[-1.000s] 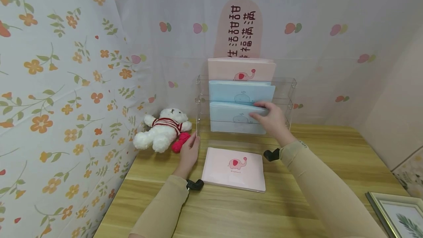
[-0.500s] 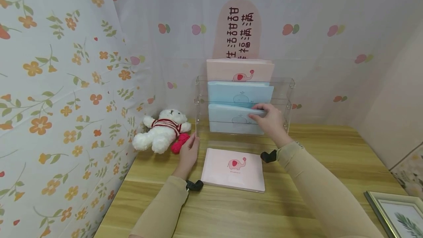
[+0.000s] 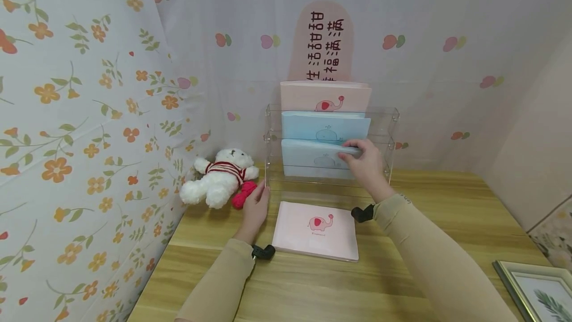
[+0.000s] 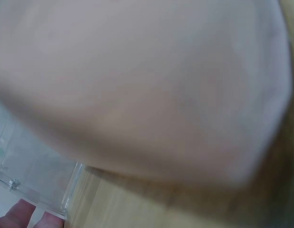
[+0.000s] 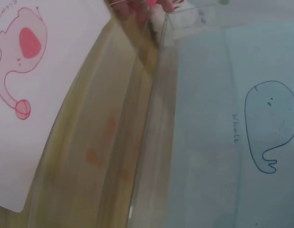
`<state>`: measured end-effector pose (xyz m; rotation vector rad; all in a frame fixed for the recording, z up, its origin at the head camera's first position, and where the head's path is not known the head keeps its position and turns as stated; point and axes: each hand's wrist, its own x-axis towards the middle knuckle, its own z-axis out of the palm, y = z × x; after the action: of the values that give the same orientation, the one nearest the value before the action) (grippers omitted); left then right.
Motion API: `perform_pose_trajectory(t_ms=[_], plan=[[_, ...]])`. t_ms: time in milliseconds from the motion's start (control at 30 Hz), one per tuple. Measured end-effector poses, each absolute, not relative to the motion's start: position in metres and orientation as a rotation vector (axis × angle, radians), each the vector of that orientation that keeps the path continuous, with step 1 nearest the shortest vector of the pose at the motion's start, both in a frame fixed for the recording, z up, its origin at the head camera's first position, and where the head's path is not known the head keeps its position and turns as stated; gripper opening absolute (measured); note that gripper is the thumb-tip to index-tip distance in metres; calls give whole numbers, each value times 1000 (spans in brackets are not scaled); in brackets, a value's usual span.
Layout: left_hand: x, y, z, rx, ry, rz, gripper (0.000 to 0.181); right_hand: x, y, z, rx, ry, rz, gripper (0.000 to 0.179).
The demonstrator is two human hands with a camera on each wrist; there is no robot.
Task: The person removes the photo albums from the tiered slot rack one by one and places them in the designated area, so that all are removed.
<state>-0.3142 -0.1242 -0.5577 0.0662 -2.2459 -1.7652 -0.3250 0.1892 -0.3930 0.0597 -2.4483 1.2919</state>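
A clear rack [image 3: 382,123] with stepped pockets stands against the back cloth. My left hand [image 3: 254,212] grips its left side edge; those fingers [image 4: 19,214] show behind the clear panel in the left wrist view. My right hand [image 3: 367,165] pinches the upper right edge of the front light-blue whale booklet [image 3: 308,155], which sits in the lowest pocket. Behind it are another blue whale booklet [image 3: 301,122] and, highest, a pink elephant booklet [image 3: 301,94]. The right wrist view shows the front booklet's whale cover [image 5: 209,156], but not the right hand.
Flat on the wooden table [image 3: 313,287], before the rack, lies a pink elephant booklet [image 3: 295,230]. A white plush bear [image 3: 223,175] and a red knitted piece [image 3: 243,194] lean at the left. A picture frame [image 3: 536,282] lies at the front right.
The front blue booklet has risen slightly in its pocket since half a second ago, with my right hand still on its edge. The left hand stays at the rack's side.
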Motion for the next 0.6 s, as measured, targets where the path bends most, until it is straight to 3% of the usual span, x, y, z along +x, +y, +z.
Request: perform_pose_trajectory(t_ms=[600], plan=[[-312,-122,-554,57,-2249,-1763,45,-290,183,-353,163,-2326,1251,22]])
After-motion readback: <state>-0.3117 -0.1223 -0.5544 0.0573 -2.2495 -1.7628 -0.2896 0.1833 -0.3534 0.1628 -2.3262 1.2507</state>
